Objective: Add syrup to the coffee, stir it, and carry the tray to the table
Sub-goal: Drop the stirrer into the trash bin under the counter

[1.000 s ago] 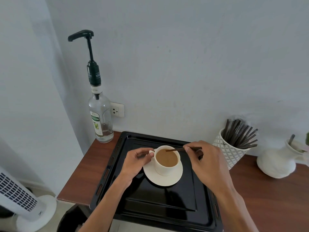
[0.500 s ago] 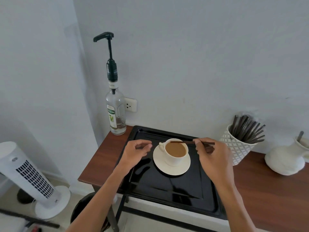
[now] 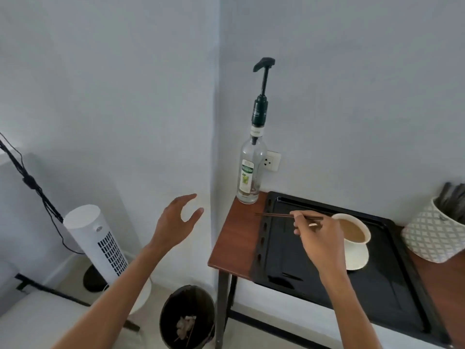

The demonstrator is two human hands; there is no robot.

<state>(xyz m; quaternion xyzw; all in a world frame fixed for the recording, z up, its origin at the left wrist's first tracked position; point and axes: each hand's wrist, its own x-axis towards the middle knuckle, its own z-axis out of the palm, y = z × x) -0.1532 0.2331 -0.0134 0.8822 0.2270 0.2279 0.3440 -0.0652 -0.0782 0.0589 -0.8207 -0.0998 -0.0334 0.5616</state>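
Observation:
A white cup of milky coffee (image 3: 353,229) stands on a white saucer (image 3: 358,258) inside a black tray (image 3: 327,293) on a wooden counter (image 3: 236,238). My right hand (image 3: 318,238) pinches a thin dark stir stick (image 3: 274,215), held level over the tray's left side, left of the cup. My left hand (image 3: 176,222) hangs in the air off the counter's left edge, fingers spread, holding nothing. A clear syrup bottle with a dark green pump (image 3: 251,172) stands at the counter's back left corner.
A white patterned pot (image 3: 430,233) of dark stir sticks sits right of the tray. On the floor below the counter's left edge stands a dark waste bin (image 3: 187,321) with scraps in it. A white tower fan (image 3: 100,245) and a black cable stand further left.
My view has swung left. My left hand has left the saucer and moved off the counter to the left, opening. My right hand has carried the stick away from the cup, leftward.

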